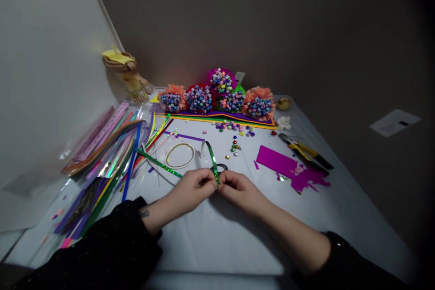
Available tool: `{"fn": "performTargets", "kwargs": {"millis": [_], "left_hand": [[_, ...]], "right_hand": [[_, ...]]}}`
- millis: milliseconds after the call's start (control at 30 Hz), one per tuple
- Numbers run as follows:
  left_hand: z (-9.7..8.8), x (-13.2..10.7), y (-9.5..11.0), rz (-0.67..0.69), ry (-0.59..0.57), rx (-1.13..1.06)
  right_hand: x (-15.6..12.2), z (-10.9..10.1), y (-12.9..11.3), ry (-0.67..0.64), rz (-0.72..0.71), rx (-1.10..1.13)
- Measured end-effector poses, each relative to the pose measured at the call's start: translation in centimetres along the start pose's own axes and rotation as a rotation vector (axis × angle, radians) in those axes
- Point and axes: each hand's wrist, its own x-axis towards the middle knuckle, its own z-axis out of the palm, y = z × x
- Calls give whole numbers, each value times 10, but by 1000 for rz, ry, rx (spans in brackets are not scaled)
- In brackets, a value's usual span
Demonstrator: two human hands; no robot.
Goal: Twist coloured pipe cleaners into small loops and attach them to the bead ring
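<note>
- Left hand (192, 189) and right hand (239, 191) pinch a shiny green holographic ribbon (213, 161) between their fingertips
- A loosened pinch could let the springy ribbon slip free

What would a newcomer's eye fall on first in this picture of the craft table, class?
Bunches of orange, red and magenta crepe-paper flowers filled with tiny blue-and-pink paper stars line the far edge of the white-covered table. Front and centre, the left hand and right hand pinch a shiny green holographic paper strip. A bright magenta paper sheet lies to their right.
</note>
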Motion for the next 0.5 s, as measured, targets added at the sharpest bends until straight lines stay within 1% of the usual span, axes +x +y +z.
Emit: {"fn": "performTargets", "kwargs": {"millis": [100, 300, 500], "left_hand": [[-1, -1, 2, 7, -8, 12], [-2, -3, 5, -16, 11, 42], [2, -2, 7, 33, 28, 115]], "right_hand": [[-2, -1, -1, 18, -14, 9], [-4, -4, -2, 80, 13, 64], [-2, -2, 0, 41, -16, 47]]}}
